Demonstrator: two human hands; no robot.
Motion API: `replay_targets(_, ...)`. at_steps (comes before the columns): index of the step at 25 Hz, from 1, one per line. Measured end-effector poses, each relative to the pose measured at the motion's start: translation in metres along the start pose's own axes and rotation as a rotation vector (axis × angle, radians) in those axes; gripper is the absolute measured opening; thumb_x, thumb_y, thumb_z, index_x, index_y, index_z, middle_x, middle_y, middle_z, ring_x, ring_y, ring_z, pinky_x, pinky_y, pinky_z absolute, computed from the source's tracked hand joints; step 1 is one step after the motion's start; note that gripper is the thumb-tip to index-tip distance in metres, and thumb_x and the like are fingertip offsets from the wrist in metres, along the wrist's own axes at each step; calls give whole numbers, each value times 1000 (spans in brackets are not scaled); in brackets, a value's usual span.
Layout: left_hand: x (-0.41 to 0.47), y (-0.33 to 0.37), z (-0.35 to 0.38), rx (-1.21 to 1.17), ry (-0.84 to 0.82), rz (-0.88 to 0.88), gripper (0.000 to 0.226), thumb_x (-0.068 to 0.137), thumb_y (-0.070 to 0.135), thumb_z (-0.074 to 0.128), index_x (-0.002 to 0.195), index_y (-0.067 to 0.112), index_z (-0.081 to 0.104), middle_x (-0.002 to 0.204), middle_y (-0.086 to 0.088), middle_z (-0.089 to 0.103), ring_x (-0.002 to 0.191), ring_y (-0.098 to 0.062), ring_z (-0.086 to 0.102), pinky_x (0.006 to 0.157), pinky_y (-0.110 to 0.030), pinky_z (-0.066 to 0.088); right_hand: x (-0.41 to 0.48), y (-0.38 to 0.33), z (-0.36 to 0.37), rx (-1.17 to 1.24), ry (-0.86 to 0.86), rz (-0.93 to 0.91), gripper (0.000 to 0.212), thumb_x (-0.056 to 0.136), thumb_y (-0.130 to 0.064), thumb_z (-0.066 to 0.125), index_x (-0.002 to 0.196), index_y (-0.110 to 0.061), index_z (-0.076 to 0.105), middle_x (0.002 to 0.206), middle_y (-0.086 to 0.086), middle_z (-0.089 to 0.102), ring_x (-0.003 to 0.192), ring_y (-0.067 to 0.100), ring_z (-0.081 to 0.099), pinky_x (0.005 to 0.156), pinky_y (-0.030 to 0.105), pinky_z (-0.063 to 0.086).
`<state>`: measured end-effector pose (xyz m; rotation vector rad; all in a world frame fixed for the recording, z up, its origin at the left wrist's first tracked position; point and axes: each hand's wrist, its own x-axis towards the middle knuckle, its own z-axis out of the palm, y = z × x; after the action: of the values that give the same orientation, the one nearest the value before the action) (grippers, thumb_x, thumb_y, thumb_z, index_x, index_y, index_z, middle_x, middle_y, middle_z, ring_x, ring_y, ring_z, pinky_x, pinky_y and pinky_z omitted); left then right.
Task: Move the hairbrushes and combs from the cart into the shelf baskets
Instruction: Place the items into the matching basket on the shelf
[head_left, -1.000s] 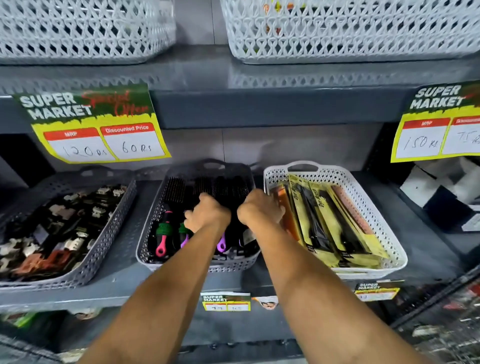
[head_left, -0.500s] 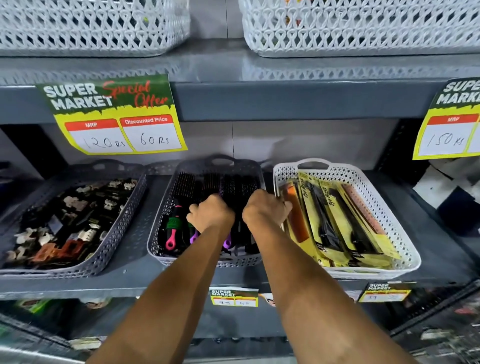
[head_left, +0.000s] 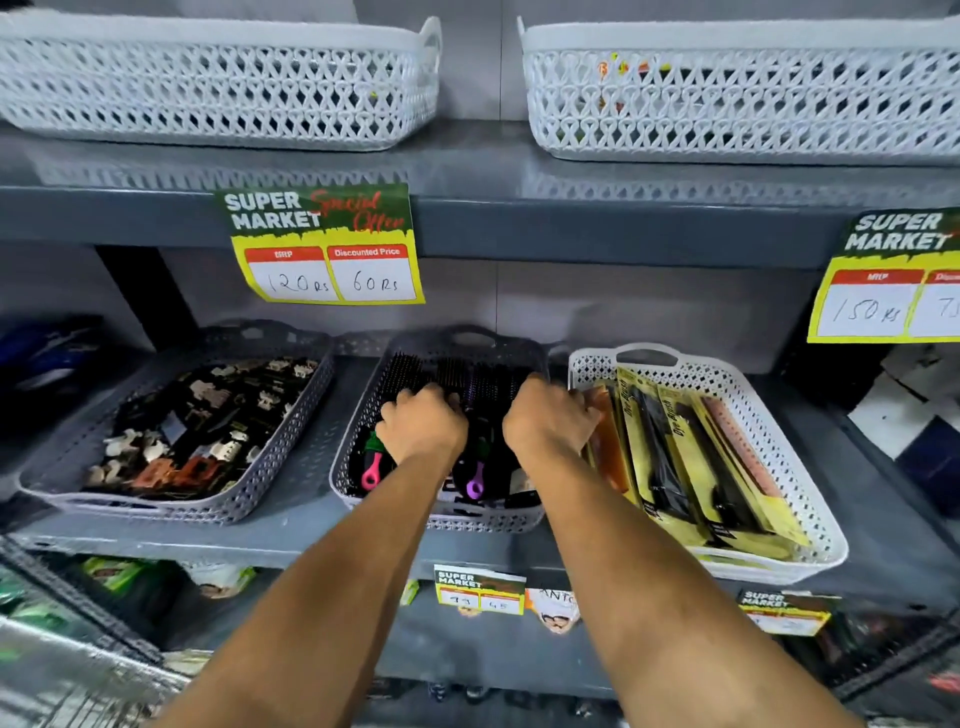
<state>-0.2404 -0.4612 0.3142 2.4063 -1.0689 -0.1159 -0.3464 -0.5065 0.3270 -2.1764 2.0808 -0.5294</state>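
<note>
Both hands knuckles-up in the middle grey basket, left hand and right hand curled over hairbrushes, actual grip cannot be told, packaged combs lying in the white basket just right.

hairbrushes — flat in grey basket

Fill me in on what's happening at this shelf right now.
A person is stocking a shop shelf. Both hands, the left hand and the right hand, are down in the middle grey basket, arranging hairbrushes with pink and purple handles. What each hand grips is hidden. The white basket to the right holds yellow-packaged combs, and the grey basket to the left holds hair clips.
</note>
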Motion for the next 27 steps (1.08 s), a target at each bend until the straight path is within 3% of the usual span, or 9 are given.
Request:
replay_targets(5,-15,-34,-61,48,239,64,37,95,30,42,116,7,64,122,-21,61,116,-42,52,92,-47,43,-22,-25,-30,46,67,-223,33,78,-25,60,110,-16,60,117,12,63,112,33,53,87,45,40)
replay_targets(10,-47,-90,-117,165,319,21,49,100,31,35,138,4,46,151,-21,39,141,-39,28,112,-49,26,-65,-66,-32,109,72,-497,40,89,-34,46,124,-15,52,140,8,48,134,29,33,103,48,29)
replay_targets(14,-94,-160,-157,199,385,-135,56,101,34,31,148,5,31,159,-20,25,148,-36,16,119,-47,15,-126,-112,-18,164,2,-757,54,92,-39,40,139,-14,34,154,9,28,143,28,14,112,52,13)
replay_targets(21,-166,-294,-194,272,438,-459,60,102,35,20,155,10,8,164,-15,-3,151,-31,-7,123,-46,2,-234,-186,26,193,-57,-1239,60,96,-36,29,147,-10,11,159,7,9,145,24,0,115,45,2)
replay_targets(27,-203,-404,-168,222,401,-721,65,99,27,30,154,7,3,164,-16,-3,151,-32,-6,123,-44,4,-301,-231,100,91,-206,-1475,63,96,-40,23,147,-12,1,159,6,-2,145,22,-7,112,38,-12)
